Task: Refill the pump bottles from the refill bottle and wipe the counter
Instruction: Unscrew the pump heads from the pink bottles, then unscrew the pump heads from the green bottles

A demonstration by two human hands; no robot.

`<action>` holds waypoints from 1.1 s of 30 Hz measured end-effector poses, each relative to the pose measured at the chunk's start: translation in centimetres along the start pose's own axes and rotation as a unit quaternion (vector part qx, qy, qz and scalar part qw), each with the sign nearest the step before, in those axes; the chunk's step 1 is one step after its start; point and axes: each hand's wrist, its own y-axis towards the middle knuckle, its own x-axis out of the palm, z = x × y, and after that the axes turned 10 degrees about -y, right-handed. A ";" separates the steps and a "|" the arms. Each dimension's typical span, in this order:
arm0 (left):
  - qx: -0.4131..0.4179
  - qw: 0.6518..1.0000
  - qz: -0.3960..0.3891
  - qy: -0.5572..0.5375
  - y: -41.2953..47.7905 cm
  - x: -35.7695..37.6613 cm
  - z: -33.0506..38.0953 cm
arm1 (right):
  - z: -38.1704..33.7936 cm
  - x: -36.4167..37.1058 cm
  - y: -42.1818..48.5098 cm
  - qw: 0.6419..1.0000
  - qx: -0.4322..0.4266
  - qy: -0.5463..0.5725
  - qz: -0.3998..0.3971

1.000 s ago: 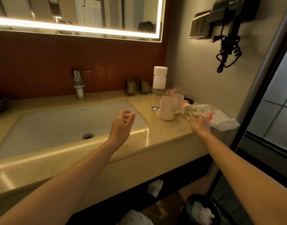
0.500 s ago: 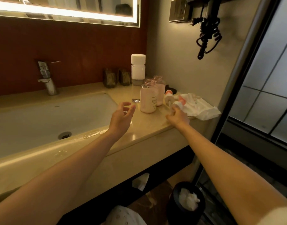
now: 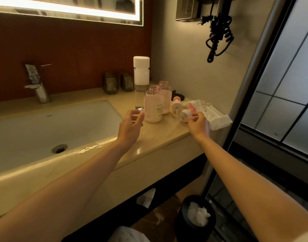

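Pump (image 3: 184, 115), white plastic, in right hand (image 3: 199, 125)

Chrome faucet (image 3: 37, 84) behind white sink (image 3: 27, 137), lit mirror (image 3: 71, 7) above, two dark cups (image 3: 110, 82), coiled black cord (image 3: 218, 34), bin (image 3: 180, 222) holding tissue (image 3: 197, 213)

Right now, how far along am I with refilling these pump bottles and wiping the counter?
Done, it seems: front pump bottle and rear pump bottle stand nearly full; refill bottle capped. In hand: right hand pinches one pump head; left hand hovers open nearby. Left: fit it and the other pump head, then wipe the wet counter.
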 end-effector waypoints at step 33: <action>0.078 0.964 0.245 0.067 -5.6 -25.0 5.0 | -29.7 10.2 -16.5 0.915 -0.258 0.228 -0.210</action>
